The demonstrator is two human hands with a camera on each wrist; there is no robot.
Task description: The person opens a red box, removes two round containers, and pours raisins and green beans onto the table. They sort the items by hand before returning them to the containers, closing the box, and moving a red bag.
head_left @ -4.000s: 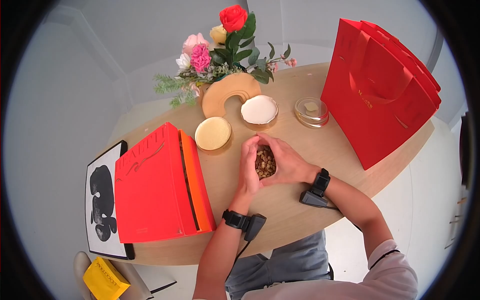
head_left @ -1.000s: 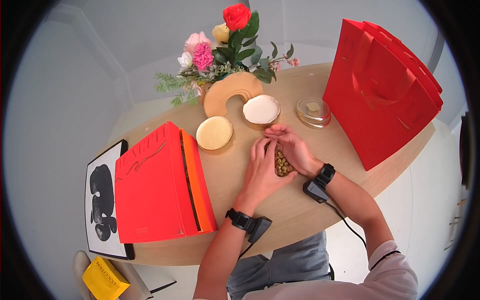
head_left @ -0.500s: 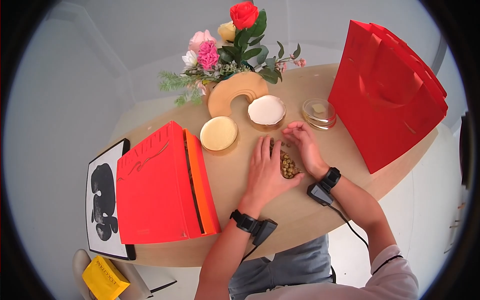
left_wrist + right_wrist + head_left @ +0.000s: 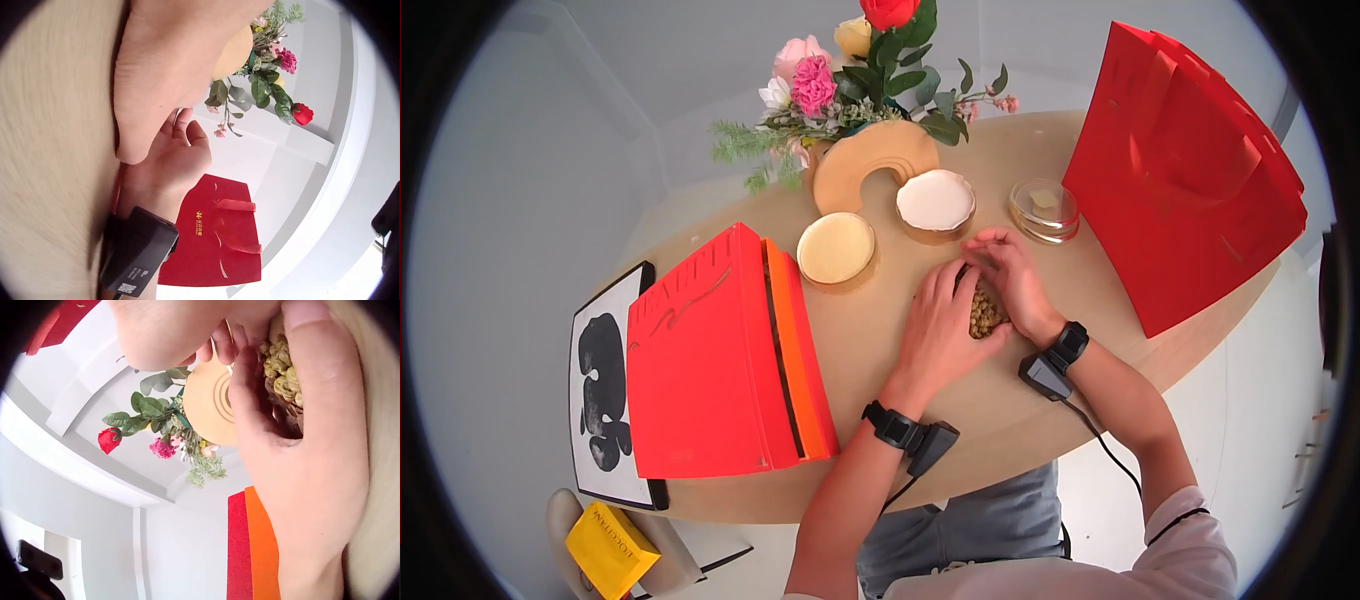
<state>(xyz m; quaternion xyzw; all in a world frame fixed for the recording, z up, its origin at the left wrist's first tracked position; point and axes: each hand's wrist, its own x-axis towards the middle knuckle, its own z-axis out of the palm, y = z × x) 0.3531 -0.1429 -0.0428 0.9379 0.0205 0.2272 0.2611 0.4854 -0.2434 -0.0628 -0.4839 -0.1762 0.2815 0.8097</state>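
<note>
A small heap of dried yellow-brown flower buds lies on the table between the two hands. The left hand curves along the heap's left side, its thumb stretched across the near side and its fingers over the far left part. On the right, the right hand stands on edge with relaxed, bent fingers, palm toward the heap. In the right wrist view the buds show between the left thumb and forefinger, with darker brown bits beneath. The left wrist view shows the right palm beyond the left hand; the buds are hidden there.
Beyond the hands stand a round gold-topped box, a white-topped round tin and a clear glass dish. A red gift bag is at right, a large red box at left. Flowers rise behind a wooden arch.
Four seconds ago both hands ringed the heap with fingertips together. They have moved right with it, and the right fingers have drawn away from the left. The head view has tipped slightly.
</note>
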